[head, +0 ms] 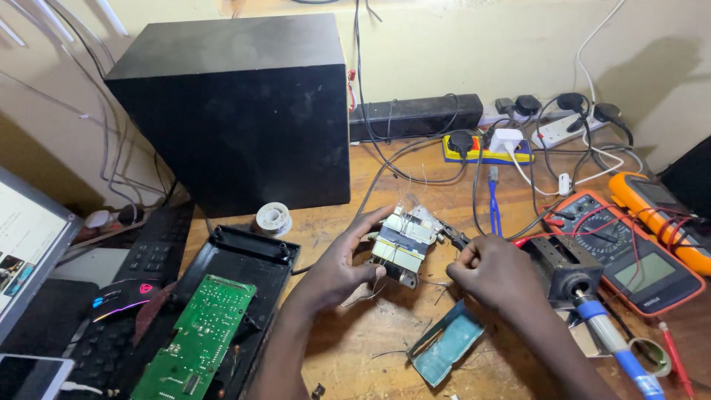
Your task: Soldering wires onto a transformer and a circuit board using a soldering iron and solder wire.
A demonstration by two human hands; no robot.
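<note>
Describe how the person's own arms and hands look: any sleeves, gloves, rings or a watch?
Both forearms are bare as far as the frame shows, with no sleeves in view. The left hand and right hand are ungloved, with no ring, watch or bracelet visible.

My left hand (337, 270) grips a small transformer (402, 243) with pale windings, lifted just off the wooden table (370, 341). My right hand (495, 272) pinches small dark pliers (453, 236) against the transformer's right edge. Below lies a blue-green tray (444, 344); a green circuit board (198, 337) rests in an open black casing (255, 255) to the left, and a soldering iron (607, 337) sits to the right.
</note>
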